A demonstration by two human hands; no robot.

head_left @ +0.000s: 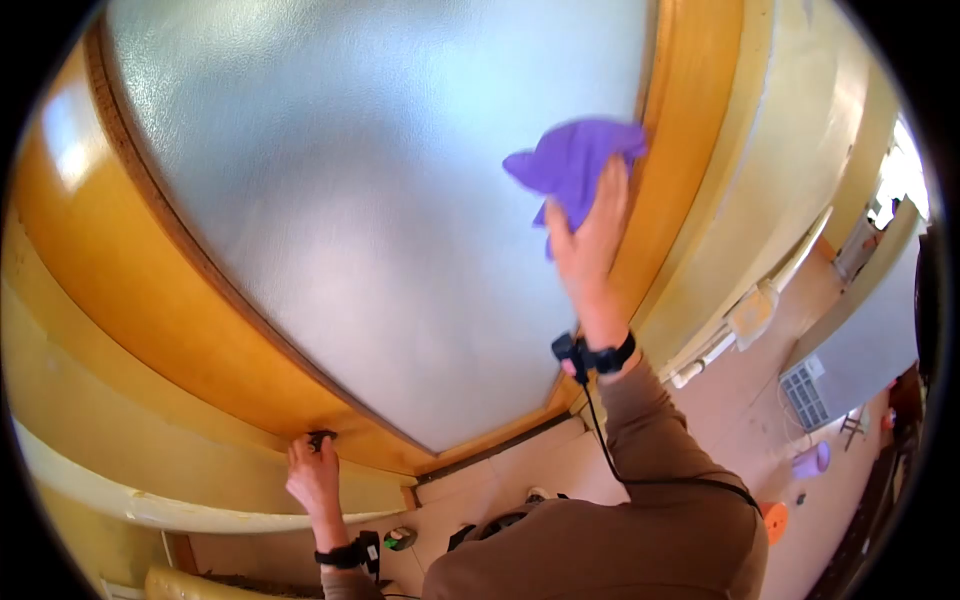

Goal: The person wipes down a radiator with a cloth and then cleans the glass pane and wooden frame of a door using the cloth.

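A purple cloth (575,165) lies against the right side of a frosted glass pane (380,220), near its wooden frame. My right hand (592,235) presses on the cloth with its fingers pointing up, and part of the cloth is bunched under them. At the lower left, my left hand (314,475) has its fingers closed round a small dark handle (320,440) on the orange-brown door frame (200,310).
On the right stands a white appliance (865,330) with a vented grille. Near it on the floor are a purple bin (811,460) and an orange round object (773,521). White pipes (705,360) run along the right wall. A black cable hangs from my right wrist.
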